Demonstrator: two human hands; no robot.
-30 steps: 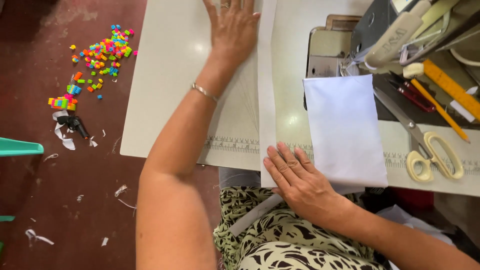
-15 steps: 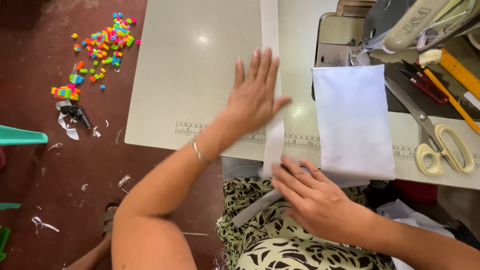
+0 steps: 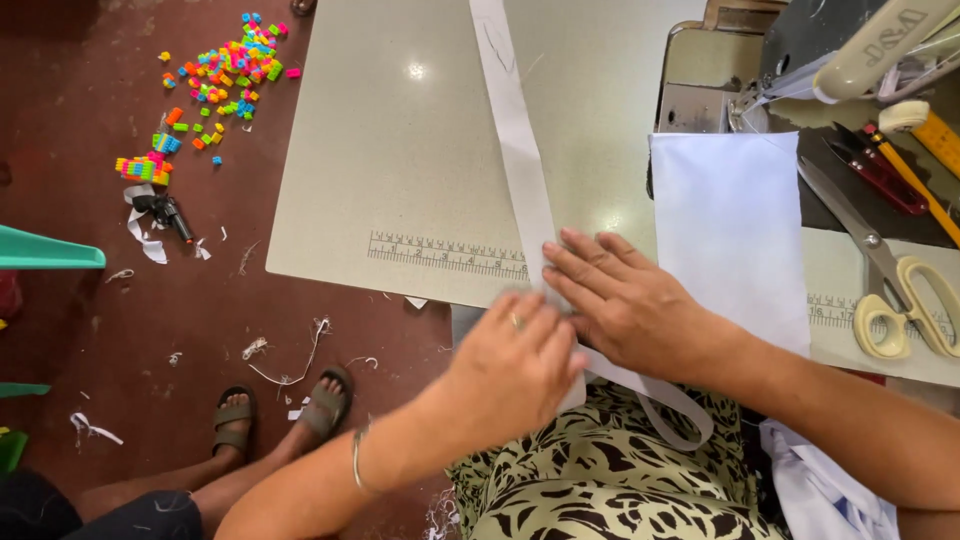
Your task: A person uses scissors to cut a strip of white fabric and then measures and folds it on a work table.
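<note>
Since half a second ago the left hand [image 3: 515,365] has slid back along the white fabric strip [image 3: 515,150] from mid-worktop to the near edge, and now sits just beside the right hand [image 3: 625,305]. The strip runs from 12 o'clock, at the far edge of the worktop [image 3: 400,150], down to the near edge, where it passes under both hands and drops in a loop over the person's patterned lap. The left hand lies on the strip's near end, knuckles up, a ring on one finger and a thin bracelet on the wrist; its fingers curl together over the fabric, though whether they pinch it I cannot tell. The right hand presses flat on the strip, fingers [image 3: 580,250] spread slightly apart and pointing toward 10 o'clock, gripping nothing.

At 3 o'clock from the hands lies a white fabric rectangle [image 3: 730,230], its near edge overhanging the worktop. Beyond it, at 2 o'clock, stands a sewing machine [image 3: 870,50], with large scissors [image 3: 890,290] with cream handles at 3 o'clock, small red snips [image 3: 880,170] and an orange ruler [image 3: 925,195] near them. On the red floor at 10 o'clock lies a scatter of bright toy bricks [image 3: 215,80] and a small toy pistol [image 3: 165,212]. At 8 o'clock, another person's feet in sandals [image 3: 280,410] rest among thread scraps.
</note>
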